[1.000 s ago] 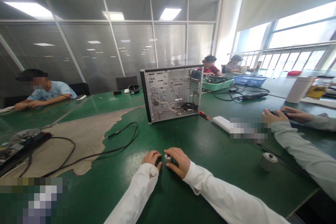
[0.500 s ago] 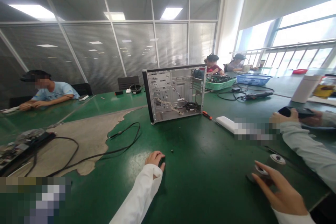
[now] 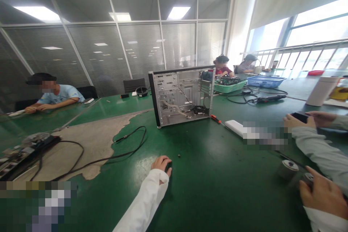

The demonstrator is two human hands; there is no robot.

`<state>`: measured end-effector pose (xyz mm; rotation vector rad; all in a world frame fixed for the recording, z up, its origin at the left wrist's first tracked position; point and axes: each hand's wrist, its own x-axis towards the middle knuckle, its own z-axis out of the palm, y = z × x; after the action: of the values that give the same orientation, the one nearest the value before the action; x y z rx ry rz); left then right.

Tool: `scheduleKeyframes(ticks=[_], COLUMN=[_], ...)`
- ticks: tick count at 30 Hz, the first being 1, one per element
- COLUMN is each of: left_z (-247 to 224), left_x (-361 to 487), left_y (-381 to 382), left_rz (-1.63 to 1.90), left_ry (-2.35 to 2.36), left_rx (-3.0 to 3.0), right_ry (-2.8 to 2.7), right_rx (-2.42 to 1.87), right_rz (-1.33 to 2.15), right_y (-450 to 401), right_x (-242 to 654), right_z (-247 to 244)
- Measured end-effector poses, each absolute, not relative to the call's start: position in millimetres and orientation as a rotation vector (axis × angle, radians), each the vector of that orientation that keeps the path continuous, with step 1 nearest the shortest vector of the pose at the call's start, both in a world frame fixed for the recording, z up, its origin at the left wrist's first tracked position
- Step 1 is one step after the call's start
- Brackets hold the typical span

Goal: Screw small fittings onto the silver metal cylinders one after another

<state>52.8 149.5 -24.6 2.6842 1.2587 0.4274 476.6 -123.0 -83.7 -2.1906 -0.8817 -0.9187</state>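
Near edge of desk (image 3: 217, 188): smooth green mat, glossy, worn through to a pale, ragged-edged patch (image 3: 89, 145) toward the left edge.

Left hand (image 3: 161, 164): white sleeve, fingers curled together over a small dark object (image 3: 168, 168) pressed flat to the mat; object mostly hidden, shape not discernible.

Right hand (image 3: 322, 194): at the near right corner, fingers folded around a small grey metal cylinder (image 3: 308, 178); only the top end visible. Just beside it, toward the left: second grey cylinder (image 3: 287, 169), short, round, light flat cap with dark centre, standing upright on the mat, apart from the hand.

Small dark screw-like speck (image 3: 178, 156) just beyond the left hand, alone on the mat.

Black cable (image 3: 119, 150) looping across the pale patch and the green mat, thin and round.

Mid-desk: open computer case (image 3: 182, 94), upright, rectangular, bare sheet metal, perforated, loose wires and a black fan inside. Orange-handled screwdriver (image 3: 216, 119) lying flat at its right foot. White oblong block (image 3: 234, 127) beside the screwdriver.

Right edge: another person's grey-sleeved hands (image 3: 299, 120) around a black device.

Far edge: green basket (image 3: 227, 86), blue basket (image 3: 265, 81), both plastic mesh.
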Motion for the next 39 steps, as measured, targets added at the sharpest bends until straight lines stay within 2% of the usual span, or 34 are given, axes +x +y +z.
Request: scheduleKeyframes(ticks=[12, 19, 21, 23, 25, 28, 34, 39], left_z=[-26, -25, -24, -23, -22, -20, -23, -26], left_x=[53, 53, 54, 54, 54, 54, 53, 52], left_y=[149, 148, 148, 148, 148, 147, 147, 148], left_rz=[0.446, 0.461, 0.454, 0.444, 0.433, 0.423, 0.415, 0.407], left_ry=[1.253, 1.251, 1.258, 1.262, 1.265, 1.267, 1.254, 1.246], left_rx=[2.667, 2.668, 2.654, 2.648, 2.651, 2.668, 2.673, 2.669], right_ry=[-1.072, -0.885, -1.125, -1.475, -1.784, -2.060, -2.159, -2.173], right_rx=[-2.321, -2.058, -1.904, -1.771, -1.688, -1.593, -1.498, -1.426], right_rz=[-0.797, -1.162, -1.046, -0.743, -0.410, -0.125, -0.162, -0.179], right_y=[-102, -90, -76, -54, -25, 22, 95, 114], right_x=[500, 426, 392, 356, 321, 277, 229, 224], right_z=[-81, -25, -5, 7, 11, 4, -15, -28])
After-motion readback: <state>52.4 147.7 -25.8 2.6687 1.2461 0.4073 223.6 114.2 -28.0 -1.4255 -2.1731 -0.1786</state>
